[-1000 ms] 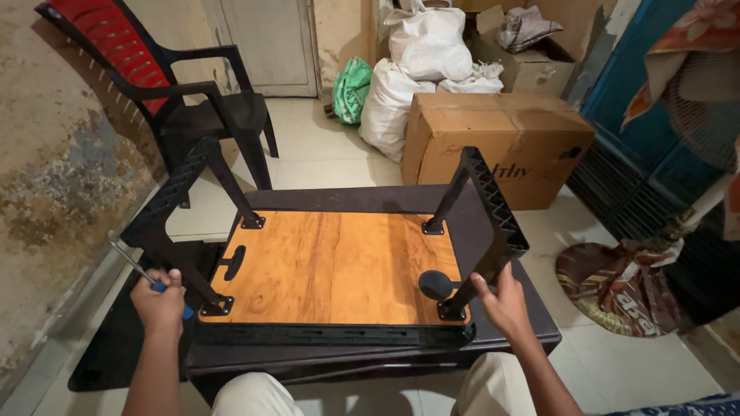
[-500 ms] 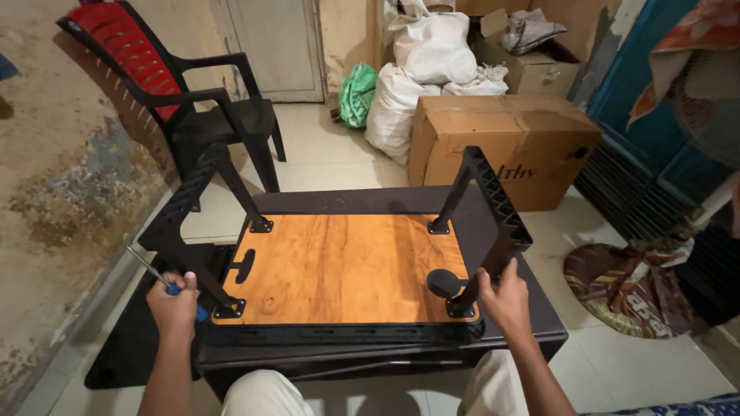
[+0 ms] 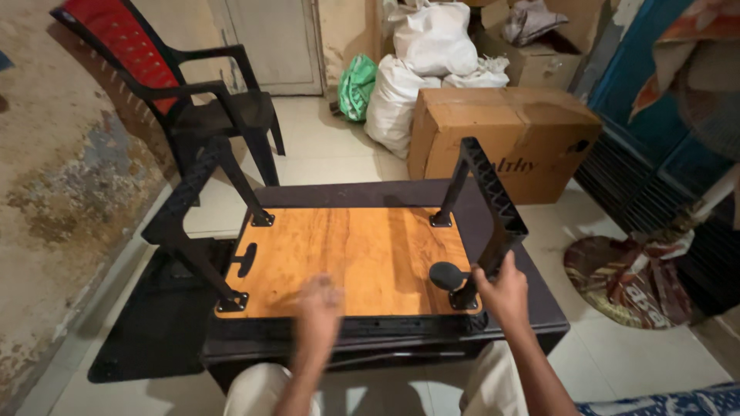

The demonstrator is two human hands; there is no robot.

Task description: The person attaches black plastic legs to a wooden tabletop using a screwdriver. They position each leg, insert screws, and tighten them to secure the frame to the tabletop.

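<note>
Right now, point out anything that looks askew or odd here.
The small wooden table lies upside down on a dark table, black legs pointing up. The right hand grips one leg; the left hand is blurred.

Orange wood-grain board (image 3: 351,258) with black legs (image 3: 493,216); red-and-black chair (image 3: 193,100); green bag (image 3: 356,86).

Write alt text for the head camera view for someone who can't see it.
A small wooden table top lies upside down on a dark table, black legs up. The right hand grips the near right leg frame; the blurred left hand hovers over the board.
</note>
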